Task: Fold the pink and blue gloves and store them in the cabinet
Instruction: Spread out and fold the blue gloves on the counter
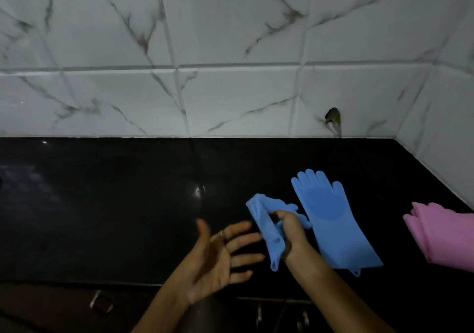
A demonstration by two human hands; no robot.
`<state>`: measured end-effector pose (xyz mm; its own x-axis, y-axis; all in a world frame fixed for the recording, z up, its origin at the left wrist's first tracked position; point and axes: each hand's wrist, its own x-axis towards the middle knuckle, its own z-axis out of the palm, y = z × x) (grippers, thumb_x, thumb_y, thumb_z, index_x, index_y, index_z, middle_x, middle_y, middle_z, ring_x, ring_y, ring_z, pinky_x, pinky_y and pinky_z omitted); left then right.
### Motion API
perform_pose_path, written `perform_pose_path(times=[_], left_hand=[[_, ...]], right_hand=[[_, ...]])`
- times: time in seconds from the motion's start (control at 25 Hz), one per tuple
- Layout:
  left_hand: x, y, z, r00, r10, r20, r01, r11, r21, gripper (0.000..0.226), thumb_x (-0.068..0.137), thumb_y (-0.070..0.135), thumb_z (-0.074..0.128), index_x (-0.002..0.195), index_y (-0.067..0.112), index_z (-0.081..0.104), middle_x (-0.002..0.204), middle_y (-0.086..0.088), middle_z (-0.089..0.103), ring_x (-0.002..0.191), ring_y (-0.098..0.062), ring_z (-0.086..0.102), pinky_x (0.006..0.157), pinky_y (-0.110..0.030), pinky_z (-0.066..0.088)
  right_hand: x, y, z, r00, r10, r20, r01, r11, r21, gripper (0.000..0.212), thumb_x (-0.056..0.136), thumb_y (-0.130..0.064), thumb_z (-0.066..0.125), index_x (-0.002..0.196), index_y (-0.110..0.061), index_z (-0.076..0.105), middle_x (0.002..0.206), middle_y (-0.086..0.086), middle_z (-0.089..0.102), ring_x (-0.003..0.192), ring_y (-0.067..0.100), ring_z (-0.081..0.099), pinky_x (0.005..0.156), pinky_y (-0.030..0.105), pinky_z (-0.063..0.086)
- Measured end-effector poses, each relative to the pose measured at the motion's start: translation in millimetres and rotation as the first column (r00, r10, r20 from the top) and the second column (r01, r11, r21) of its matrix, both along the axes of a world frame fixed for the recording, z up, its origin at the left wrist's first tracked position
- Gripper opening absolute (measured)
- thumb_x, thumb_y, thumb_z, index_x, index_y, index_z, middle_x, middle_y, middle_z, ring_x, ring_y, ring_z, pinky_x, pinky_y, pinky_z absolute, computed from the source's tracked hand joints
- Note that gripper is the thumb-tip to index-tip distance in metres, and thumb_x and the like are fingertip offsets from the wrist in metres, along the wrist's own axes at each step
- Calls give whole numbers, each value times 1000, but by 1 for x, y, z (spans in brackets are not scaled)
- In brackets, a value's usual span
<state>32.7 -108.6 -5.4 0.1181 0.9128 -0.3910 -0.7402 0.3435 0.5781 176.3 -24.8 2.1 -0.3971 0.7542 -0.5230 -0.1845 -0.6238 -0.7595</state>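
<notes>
My right hand [291, 232] grips a crumpled blue glove [266, 226] just above the black counter [115, 204], its cuff hanging down toward the front edge. My left hand [220, 255] hovers beside it on the left, palm up and fingers spread, holding nothing. A second blue glove [333, 225] lies flat on the counter to the right, fingers pointing at the wall. A pink glove [443, 235] lies at the right edge of the view, partly cut off.
White marble-look tiles [230, 97] form the back wall and the right corner wall. Below the counter's front edge are dark cabinet fronts with metal handles [101, 303], dimly lit.
</notes>
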Motion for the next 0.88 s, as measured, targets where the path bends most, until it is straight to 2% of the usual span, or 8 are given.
perform_pose_path(times=[0.08, 0.12, 0.16, 0.32, 0.44, 0.56, 0.72, 0.88], left_hand=[[8, 1, -19, 989, 43, 142, -31, 996, -86, 100, 63, 85, 46, 130, 11, 58, 124, -16, 64, 99, -31, 68, 74, -40, 55], [14, 8, -30, 985, 60, 160, -39, 991, -130, 100, 65, 85, 41, 132, 12, 55, 123, -16, 65, 97, -31, 68, 74, -39, 54], [23, 15, -38, 988, 67, 140, -45, 987, -156, 99, 69, 85, 35, 134, 13, 53, 123, -16, 66, 99, -31, 69, 77, -40, 54], [51, 57, -35, 989, 84, 125, -65, 987, -147, 99, 73, 85, 27, 132, 9, 51, 126, -22, 63, 112, -36, 63, 98, -46, 47], [59, 79, -28, 969, 136, 206, -116, 987, -108, 94, 72, 81, 42, 126, 6, 59, 128, -25, 60, 116, -39, 58, 102, -51, 43], [60, 96, -23, 986, 61, 157, -59, 998, -23, 75, 76, 71, 51, 113, 9, 71, 118, -21, 67, 104, -35, 67, 86, -48, 55], [72, 123, -23, 997, 74, 20, -75, 997, 26, 33, 76, 41, 65, 89, 15, 80, 93, -12, 77, 83, -25, 75, 66, -38, 60], [96, 148, -20, 1000, 0, -4, 0, 999, -32, 29, 79, 37, 63, 84, 15, 81, 94, -13, 77, 83, -27, 74, 68, -39, 59]], right_hand=[[1, 3, 9, 995, 9, 94, -14, 999, 50, 38, 89, -17, 43, 119, 0, 57, 87, 20, 73, 66, 28, 68, 59, 34, 50], [5, 9, 22, 996, 82, -42, -82, 997, 1, 38, 89, -20, 45, 116, 0, 61, 75, 17, 73, 61, 26, 69, 55, 32, 51], [17, 15, 34, 988, 107, -115, -109, 994, -11, 37, 88, -23, 45, 107, 0, 68, 70, 15, 72, 58, 25, 69, 53, 30, 52], [49, 39, 33, 962, 272, 15, -272, 962, 6, 29, 82, -20, 51, 63, -2, 65, 54, 12, 62, 52, 22, 59, 52, 28, 49], [64, 30, 31, 964, 255, 78, -260, 963, 66, 11, 72, -14, 64, 76, -5, 69, 68, 10, 74, 63, 22, 71, 58, 29, 58], [90, 28, 21, 958, 278, 71, -277, 961, -25, 44, 62, -19, 75, 104, -6, 71, 106, 17, 73, 90, 30, 70, 79, 38, 57], [120, 30, 6, 974, 225, -2, -225, 971, -84, 46, 71, -15, 73, 115, -7, 65, 110, 18, 72, 96, 33, 70, 74, 39, 58], [151, 40, -7, 986, 159, -38, -163, 981, -102, 48, 74, -12, 68, 121, -5, 61, 111, 18, 71, 94, 33, 71, 74, 39, 58]])
